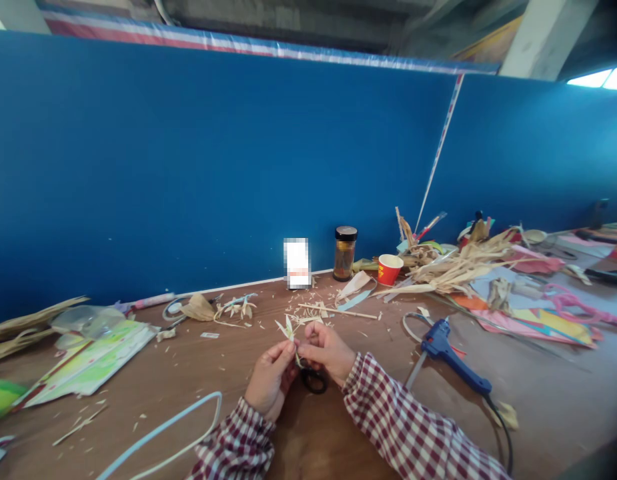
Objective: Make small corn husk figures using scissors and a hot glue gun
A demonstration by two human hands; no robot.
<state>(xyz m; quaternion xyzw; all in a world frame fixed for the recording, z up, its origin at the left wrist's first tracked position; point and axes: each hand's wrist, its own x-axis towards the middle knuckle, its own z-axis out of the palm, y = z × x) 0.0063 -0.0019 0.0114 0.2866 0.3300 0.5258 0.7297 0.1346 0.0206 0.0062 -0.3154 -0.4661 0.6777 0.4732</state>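
Close together over the brown table, my two hands work at a small pale flower-like piece of corn husk (289,329) with pointed strips spreading at its top. My left hand (271,380) pinches its lower part between thumb and fingers. Just beside it, my right hand (329,349) is closed too, its fingertips at the base of the piece; what exactly they grip is hidden. Below the right hand lies a black ring-shaped thing (314,381), partly covered, whose kind I cannot tell. Husk scraps (313,310) and a thin stick (339,311) lie behind the hands.
A blue glue gun (451,353) with its cord lies to the right. Further back stand a lidded jar (345,255), a red paper cup (389,270) and a heap of dried husks (463,263). A pale blue loop (168,423) and a green-patterned sheet (95,360) are left.
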